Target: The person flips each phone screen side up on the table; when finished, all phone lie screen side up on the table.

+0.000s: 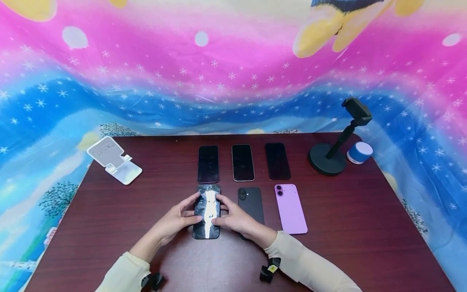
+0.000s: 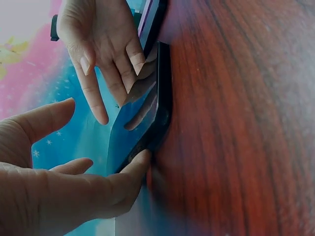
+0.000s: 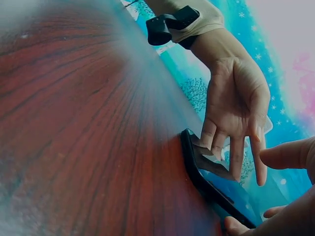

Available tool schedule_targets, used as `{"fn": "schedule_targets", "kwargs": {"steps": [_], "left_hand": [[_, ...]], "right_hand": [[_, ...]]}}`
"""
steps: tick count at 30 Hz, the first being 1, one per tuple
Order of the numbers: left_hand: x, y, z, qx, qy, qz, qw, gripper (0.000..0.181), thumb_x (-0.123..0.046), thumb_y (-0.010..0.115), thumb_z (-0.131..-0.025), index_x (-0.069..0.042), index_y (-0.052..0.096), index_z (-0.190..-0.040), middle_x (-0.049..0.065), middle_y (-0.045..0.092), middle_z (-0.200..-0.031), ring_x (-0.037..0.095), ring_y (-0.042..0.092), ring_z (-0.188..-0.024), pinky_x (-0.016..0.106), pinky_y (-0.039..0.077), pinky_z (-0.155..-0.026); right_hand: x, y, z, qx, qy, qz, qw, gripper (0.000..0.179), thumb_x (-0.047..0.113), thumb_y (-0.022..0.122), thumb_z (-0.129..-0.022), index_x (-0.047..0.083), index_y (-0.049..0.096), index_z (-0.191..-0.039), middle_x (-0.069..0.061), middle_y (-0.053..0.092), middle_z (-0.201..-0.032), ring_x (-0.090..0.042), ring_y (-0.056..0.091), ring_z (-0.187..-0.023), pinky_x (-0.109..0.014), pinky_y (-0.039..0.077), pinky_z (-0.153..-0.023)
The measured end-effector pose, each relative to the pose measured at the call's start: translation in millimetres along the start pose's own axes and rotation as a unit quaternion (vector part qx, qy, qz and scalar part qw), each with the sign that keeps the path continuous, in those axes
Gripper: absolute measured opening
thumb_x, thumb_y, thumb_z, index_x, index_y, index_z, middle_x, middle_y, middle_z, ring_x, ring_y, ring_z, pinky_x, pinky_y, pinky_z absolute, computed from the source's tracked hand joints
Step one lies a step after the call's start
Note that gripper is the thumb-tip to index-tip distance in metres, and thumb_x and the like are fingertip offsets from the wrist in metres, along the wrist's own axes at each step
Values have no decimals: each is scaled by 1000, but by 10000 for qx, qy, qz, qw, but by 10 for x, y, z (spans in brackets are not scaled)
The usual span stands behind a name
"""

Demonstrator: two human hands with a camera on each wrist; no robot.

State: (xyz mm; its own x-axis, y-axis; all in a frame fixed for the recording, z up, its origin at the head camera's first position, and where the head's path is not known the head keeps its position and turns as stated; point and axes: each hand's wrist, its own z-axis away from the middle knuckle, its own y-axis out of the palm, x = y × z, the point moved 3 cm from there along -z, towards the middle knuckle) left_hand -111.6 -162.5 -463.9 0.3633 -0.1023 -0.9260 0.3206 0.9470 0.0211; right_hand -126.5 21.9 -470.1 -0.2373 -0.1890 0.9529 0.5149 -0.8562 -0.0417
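Touching glossy blk phone (image 1: 208, 209) now: L grip (image 1: 175, 222) & R grip (image 1: 235, 219), fingers apart, well in frm far edge of worktop (image 1: 171, 162)!

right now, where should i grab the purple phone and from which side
Probably best by the long edges of the purple phone, below its camera lenses, coming in from above and its right. It lies flat, back up, so the narrow sides offer the hold; a dark gray phone lies to its left, while bare tabletop lies just to its right.
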Motion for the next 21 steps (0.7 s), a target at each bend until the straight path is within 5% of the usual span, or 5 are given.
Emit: {"fn": "schedule_targets", "kwargs": {"steps": [6, 21], "left_hand": [[-1, -3, 12, -155, -7, -395, 9991, 76, -6, 66, -85, -7, 26, -149, 27, 22, -150, 42, 34, -129, 47, 37, -100], [39, -8, -15, -247, -141, -157, 9995, 85, 0, 67, -83, -11, 18, -152, 21, 18, -154, 38, 34, -128, 44, 40, -98]], "right_hand": [[10, 1, 20, 63, 13, -18, 10000, 74, 5, 67, -84, 7, 28, -148, -28, 35, -141, -39, 49, -120, -42, 47, -91], [10, 5, 10, 28, 6, -77, 10000, 79, 10, 68, -83, 10, 25, -150, -29, 30, -143, -44, 40, -127, -46, 43, -96]]}}
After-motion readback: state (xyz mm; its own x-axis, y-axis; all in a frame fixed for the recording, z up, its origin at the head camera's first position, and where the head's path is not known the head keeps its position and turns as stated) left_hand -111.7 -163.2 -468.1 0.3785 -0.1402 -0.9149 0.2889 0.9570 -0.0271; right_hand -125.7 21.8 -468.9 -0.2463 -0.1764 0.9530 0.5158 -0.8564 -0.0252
